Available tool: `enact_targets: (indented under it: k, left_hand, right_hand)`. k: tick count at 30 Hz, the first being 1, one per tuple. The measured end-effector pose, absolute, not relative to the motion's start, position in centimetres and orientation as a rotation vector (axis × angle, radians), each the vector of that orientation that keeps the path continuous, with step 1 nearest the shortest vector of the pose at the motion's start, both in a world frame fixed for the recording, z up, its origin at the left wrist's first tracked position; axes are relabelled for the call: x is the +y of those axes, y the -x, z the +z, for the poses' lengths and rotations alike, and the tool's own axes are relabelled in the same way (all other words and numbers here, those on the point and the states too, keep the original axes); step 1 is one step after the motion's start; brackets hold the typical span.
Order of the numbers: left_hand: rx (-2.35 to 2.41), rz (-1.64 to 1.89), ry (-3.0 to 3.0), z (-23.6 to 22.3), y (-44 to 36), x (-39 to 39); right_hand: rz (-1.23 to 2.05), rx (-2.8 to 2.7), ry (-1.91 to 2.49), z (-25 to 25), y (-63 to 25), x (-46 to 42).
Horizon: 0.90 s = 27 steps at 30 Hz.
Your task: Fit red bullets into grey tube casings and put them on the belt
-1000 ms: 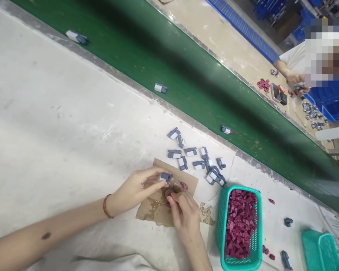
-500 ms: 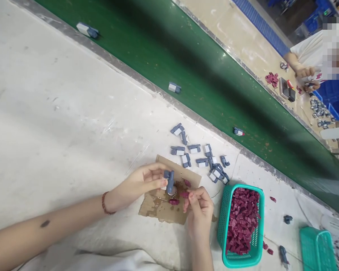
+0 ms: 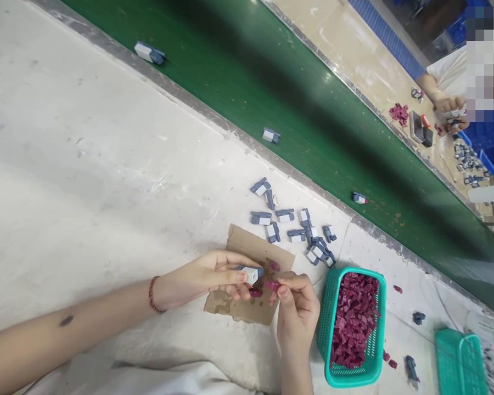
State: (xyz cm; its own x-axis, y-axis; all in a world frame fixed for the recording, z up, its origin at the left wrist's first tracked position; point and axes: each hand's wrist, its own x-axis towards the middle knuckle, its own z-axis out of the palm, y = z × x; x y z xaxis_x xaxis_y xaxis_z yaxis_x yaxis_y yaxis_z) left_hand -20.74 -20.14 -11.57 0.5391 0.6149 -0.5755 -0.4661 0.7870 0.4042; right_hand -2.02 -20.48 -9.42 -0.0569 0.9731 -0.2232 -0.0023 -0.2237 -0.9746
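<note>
Between the fingers of my left hand is a small blue-grey and white plastic part, its white end facing right. My right hand pinches a small maroon plastic piece close to that end, with a narrow gap between the two. Below both hands lies a torn brown cardboard sheet with dark wet stains. Two more maroon pieces rest on it, one being a maroon piece near its right side. Several blue-grey and white parts lie loose on the table just beyond the cardboard.
A green basket full of maroon pieces stands right of my right hand, with another green basket farther right. Beyond the table runs a green conveyor belt carrying spaced parts. A co-worker's hands handle parts across it.
My left hand has turned the blue-grey part from upright to lying sideways, white end toward my right hand. The maroon piece stays pinched. Parts on the belt have shifted right.
</note>
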Motion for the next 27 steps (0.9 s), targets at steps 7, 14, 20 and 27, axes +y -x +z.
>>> enact_targets:
  k: [7, 14, 20, 27]
  left_hand:
    - [0.714, 0.609, -0.342, -11.1, 20.7, -20.1]
    - [0.715, 0.594, -0.486, -11.2, 20.7, -20.2]
    - [0.773, 0.604, -0.602, -11.5, 20.6, -20.4]
    - [0.933, 0.606, -0.904, -9.2, 20.4, -19.1]
  right_hand:
    - [1.421, -1.299, 1.235, -8.4, 2.6, -20.3]
    - [1.472, -1.449, 1.269, -8.3, 2.2, -20.3]
    - [1.418, -1.565, 1.380, -8.2, 2.3, -20.4]
    - [1.401, -1.514, 1.399, -8.0, 1.1, -20.7]
